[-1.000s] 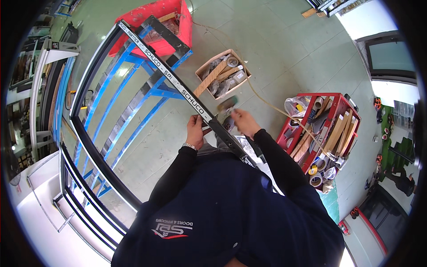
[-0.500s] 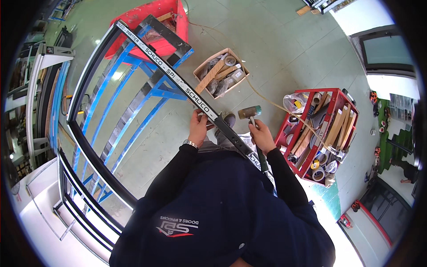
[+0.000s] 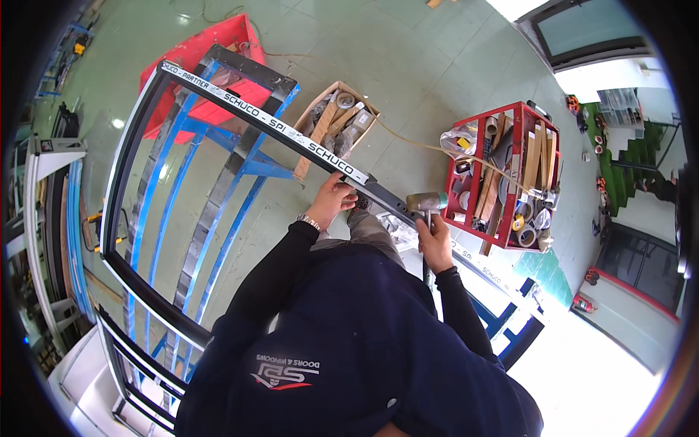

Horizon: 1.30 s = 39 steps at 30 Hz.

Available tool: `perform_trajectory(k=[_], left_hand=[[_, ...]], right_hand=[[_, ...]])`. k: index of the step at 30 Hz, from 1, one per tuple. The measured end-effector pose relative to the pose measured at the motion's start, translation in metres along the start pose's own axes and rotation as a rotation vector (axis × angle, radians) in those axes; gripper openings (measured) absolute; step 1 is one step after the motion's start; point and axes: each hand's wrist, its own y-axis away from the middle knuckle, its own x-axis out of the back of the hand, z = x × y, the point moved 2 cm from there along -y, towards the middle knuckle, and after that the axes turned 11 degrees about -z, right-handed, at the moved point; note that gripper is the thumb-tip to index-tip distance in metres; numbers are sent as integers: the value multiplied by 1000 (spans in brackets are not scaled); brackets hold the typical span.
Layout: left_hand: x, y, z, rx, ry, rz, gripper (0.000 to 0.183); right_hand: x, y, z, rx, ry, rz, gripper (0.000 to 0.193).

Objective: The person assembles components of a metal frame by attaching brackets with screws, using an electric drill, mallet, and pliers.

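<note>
A large dark window frame (image 3: 162,255) with a white-taped edge rests on blue trestles (image 3: 195,211), its near bar slanting in front of me. My right hand (image 3: 435,244) is closed round a mallet. The mallet's brown and green head (image 3: 427,202) is at the bar's bare dark stretch; whether it touches is unclear. My left hand (image 3: 332,201), with a metal watch at the wrist, is at the same bar, left of the mallet. Its fingers are curled against the bar's edge, and what they pinch, if anything, is hidden.
Beyond the bar stands a cardboard box (image 3: 373,120) of tape and wood offcuts. A red cart (image 3: 502,237) holding wood strips and tape rolls is at the right. A red bin (image 3: 255,49) lies behind the trestles. A hose (image 3: 408,138) crosses the floor.
My view has turned, so the cart and box sit further left in it. The mallet head has come down from beyond the bar to the bar itself. My left hand stays at the bar.
</note>
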Motion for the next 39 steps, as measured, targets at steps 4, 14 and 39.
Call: perform_trajectory(k=[4, 14, 39], left_hand=[[-3, -1, 13, 105, -63, -136, 55], [3, -25, 2, -10, -191, -271, 31], [-14, 53, -79, -47, -358, -229, 22]], right_hand=[[-32, 24, 18, 203, 295, 195, 29], [14, -20, 60, 213, 373, 683, 37], [14, -19, 69, 96, 463, 736, 40]])
